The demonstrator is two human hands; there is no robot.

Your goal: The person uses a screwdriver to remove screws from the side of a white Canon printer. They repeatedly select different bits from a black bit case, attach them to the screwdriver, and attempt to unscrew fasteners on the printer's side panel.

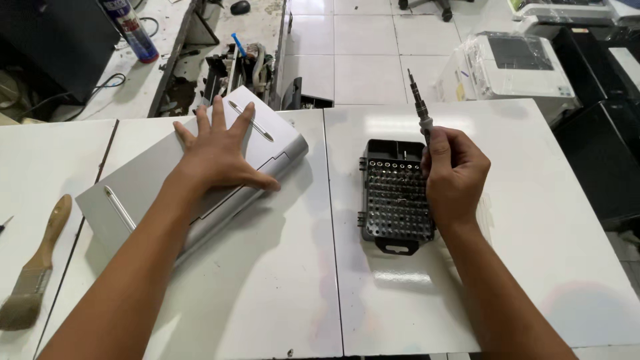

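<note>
- At the far left of the frame a paint brush (32, 273) with a wooden handle lies on the white table (280, 293).
- At the upper left a spray can (131, 28) stands on another desk.
- The left hand (217, 150) lies flat on a grey printer (193, 173), fingers spread wide. It holds nothing; it just presses down.
- The printer's long side runs from the lower left up to the upper middle of the frame.
- To the right of the printer, a little apart, sits a black bit case (396, 197), open and full of small bits.
- The right hand (455, 175) is shut around a screwdriver (419, 107), right beside the case. The tip points up and away from the printer.
- The left hand is on the printer; the screwdriver is off to its right.
- At the upper right a white machine (507, 67) wrapped in plastic sits on the tiled floor (360, 47).
</note>
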